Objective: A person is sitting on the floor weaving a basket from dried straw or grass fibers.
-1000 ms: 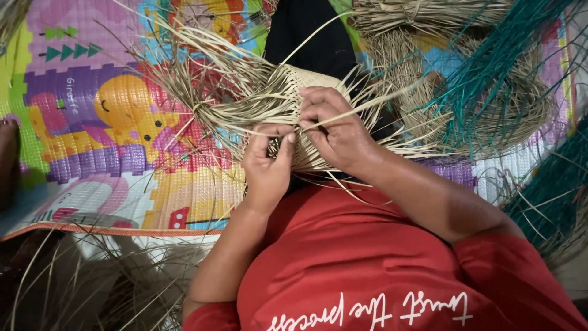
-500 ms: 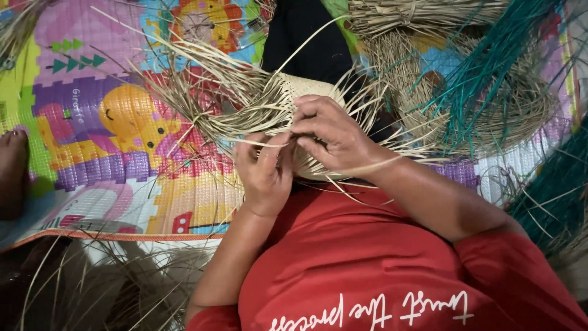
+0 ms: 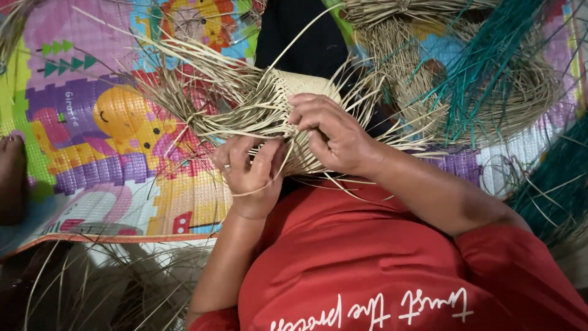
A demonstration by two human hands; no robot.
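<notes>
The fingers [image 3: 260,156] of the left hand [image 3: 248,175] curl nearly closed, pinching pale straw strands [image 3: 239,116] at the edge of a half-woven straw basket [image 3: 300,122]. The right hand [image 3: 334,138] lies over the woven part, its fingers bent and pressing strands down. The basket sits just above the person's red shirt [image 3: 367,270], over a colourful play mat [image 3: 110,135], with teal-dyed straw bundles [image 3: 490,67] nearby.

Woven piece [image 3: 303,122] at centre is looking like dry straw, matt, pale tan, w/ loose frayed strands. Floor mat [image 3: 110,122] at left is showing glossy embossed foam. Shirt [image 3: 367,270] at bottom is reading as soft matt red cloth.
</notes>
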